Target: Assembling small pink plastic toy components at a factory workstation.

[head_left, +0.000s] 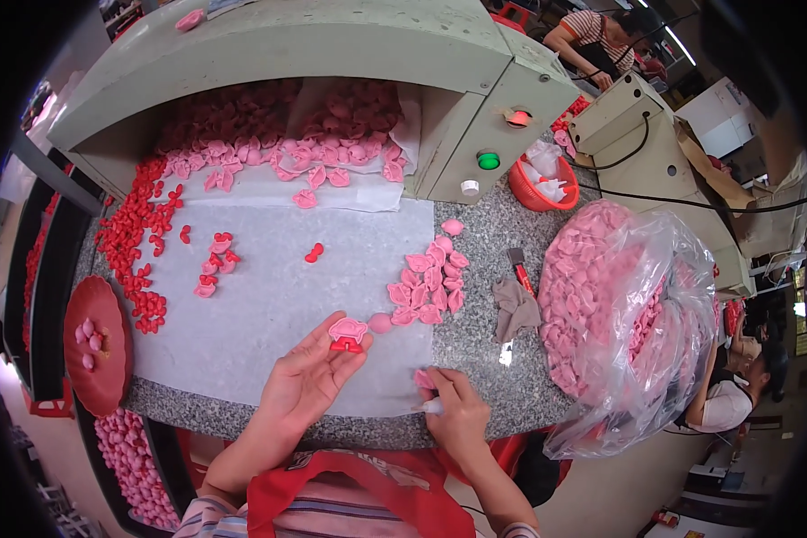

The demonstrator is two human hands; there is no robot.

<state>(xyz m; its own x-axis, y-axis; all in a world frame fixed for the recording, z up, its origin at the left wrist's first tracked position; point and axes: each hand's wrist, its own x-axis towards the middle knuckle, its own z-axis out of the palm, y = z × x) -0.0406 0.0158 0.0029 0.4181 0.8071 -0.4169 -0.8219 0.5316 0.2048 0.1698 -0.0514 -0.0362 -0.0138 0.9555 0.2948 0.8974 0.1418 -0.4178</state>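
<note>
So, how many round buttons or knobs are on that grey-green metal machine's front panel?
3 visible: red round control on top, green round control below it, white round control lowest.

A pink piece with a wavy rim [348, 329] is held above the near part of the white sheet [242, 323]. A red two-lobed piece [346, 345] sits against its lower edge. A second pink piece [423, 379], partly hidden, is held near the sheet's right edge; near it, a slim white tip [433, 407] points leftward.
</note>
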